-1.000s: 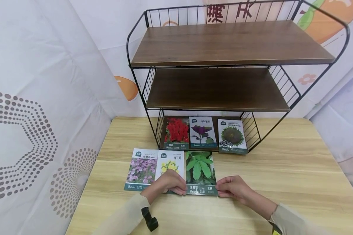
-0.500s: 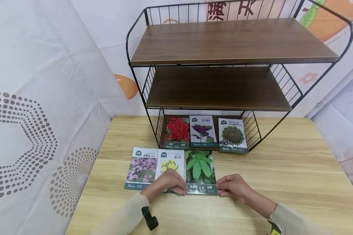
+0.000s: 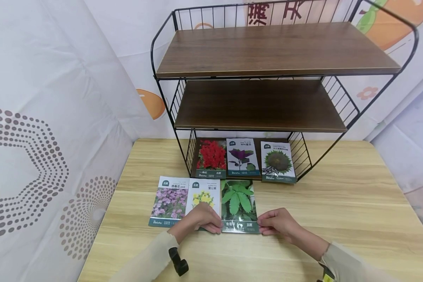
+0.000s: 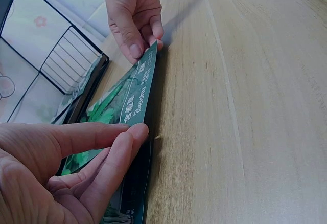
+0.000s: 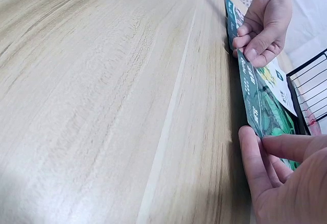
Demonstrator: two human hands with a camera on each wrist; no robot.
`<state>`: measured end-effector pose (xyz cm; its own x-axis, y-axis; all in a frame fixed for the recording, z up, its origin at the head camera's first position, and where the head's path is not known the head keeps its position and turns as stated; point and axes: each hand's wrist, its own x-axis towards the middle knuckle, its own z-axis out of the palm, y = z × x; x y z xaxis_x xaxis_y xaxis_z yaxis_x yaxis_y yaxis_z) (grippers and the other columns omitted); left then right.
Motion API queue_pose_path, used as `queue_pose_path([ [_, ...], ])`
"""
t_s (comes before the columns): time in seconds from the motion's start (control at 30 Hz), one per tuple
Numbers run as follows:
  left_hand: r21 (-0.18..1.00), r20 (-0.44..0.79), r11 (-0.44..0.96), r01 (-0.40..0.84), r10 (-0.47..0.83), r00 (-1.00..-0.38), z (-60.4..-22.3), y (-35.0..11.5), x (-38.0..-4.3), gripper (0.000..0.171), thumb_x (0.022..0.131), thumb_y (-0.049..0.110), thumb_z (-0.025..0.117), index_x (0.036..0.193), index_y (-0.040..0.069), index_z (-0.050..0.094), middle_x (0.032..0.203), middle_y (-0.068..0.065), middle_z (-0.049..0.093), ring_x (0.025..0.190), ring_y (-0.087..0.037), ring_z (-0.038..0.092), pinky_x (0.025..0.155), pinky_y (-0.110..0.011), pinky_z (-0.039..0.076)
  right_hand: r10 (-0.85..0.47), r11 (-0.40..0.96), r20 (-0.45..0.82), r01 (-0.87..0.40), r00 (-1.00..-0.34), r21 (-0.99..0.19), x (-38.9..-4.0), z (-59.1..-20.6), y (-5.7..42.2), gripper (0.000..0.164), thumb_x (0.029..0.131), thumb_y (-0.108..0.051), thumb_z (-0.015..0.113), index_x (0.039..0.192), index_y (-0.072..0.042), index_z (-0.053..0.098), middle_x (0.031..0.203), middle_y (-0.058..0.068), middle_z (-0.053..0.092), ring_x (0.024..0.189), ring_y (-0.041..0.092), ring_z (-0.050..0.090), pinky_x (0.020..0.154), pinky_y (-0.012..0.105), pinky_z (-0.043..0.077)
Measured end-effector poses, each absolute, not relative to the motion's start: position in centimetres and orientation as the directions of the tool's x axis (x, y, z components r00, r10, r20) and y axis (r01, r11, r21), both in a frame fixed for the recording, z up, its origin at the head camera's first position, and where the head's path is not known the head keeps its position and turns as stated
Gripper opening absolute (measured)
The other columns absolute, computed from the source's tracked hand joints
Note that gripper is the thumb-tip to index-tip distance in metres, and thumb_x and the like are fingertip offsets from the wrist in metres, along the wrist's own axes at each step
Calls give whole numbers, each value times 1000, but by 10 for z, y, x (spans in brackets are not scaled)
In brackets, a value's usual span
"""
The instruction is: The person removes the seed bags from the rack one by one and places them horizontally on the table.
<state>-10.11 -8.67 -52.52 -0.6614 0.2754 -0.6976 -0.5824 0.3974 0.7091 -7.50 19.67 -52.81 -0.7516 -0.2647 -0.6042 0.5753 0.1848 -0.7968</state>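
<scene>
A seed packet with green fern-like leaves (image 3: pixel 238 201) lies on the table in front of the rack. My left hand (image 3: pixel 203 219) pinches its lower left corner between thumb and fingers. At the lower right corner my right hand (image 3: pixel 279 224) pinches the same packet. Both wrist views show its dark green bottom edge (image 4: pixel 145 86) slightly raised from the wood. Beneath my left hand, partly covered, is a yellow-flower packet (image 3: pixel 204 192). Left of that lies a pink-flower packet (image 3: pixel 168 201).
A black wire rack with brown shelves (image 3: pixel 268 51) stands at the back. On its bottom shelf lie a red-flower packet (image 3: pixel 212 156), a purple-leaf packet (image 3: pixel 242 156) and a sunflower packet (image 3: pixel 277 161), whose lower edge overhangs the front. Wooden table (image 3: pixel 342 196) extends to the right.
Both hands keep their hold on the green-leaf packet, which stays in place. Only the head view shifts very slightly.
</scene>
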Motion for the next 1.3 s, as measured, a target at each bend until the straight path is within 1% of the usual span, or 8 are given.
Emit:
queue_pose_path([
  [0.13,712,-695,398,-579,278,-663,-525,-88,-101,8,82,-1,81,87,-4,75,75,-18,76,57,-14,72,60,-27,66,-254,195,-599,566,-759,-801,-75,-527,195,22,95,3,64,110,20,65,81,13,76,69,14,74,68,29,67],
  [0.3,715,-692,397,-575,282,-665,-525,-88,-101,7,83,-1,80,86,-5,75,75,-18,76,58,-15,73,60,-27,66,-272,205,-576,538,-771,-818,-75,-527,196,24,96,3,63,110,22,65,82,16,76,68,14,75,67,28,67],
  [0.57,717,-688,403,-569,277,-670,-526,-89,-101,6,83,0,80,86,-4,76,74,-17,76,56,-13,72,59,-26,66,-273,221,-565,521,-778,-824,-77,-527,197,23,95,4,62,109,23,65,84,18,77,68,16,76,66,29,67],
  [0.93,711,-692,409,-572,264,-672,-527,-88,-101,5,82,-1,80,84,-4,76,72,-16,75,53,-11,70,57,-25,65,-287,211,-558,517,-778,-829,-76,-526,198,25,96,3,62,110,23,65,84,16,77,69,15,76,67,28,67],
  [1.3,709,-691,428,-561,260,-675,-524,-88,-100,7,82,2,82,83,-3,76,72,-16,76,52,-12,70,55,-26,65,-309,192,-546,512,-778,-837,-77,-527,199,25,96,4,61,110,24,64,85,15,77,70,15,76,68,27,67],
])
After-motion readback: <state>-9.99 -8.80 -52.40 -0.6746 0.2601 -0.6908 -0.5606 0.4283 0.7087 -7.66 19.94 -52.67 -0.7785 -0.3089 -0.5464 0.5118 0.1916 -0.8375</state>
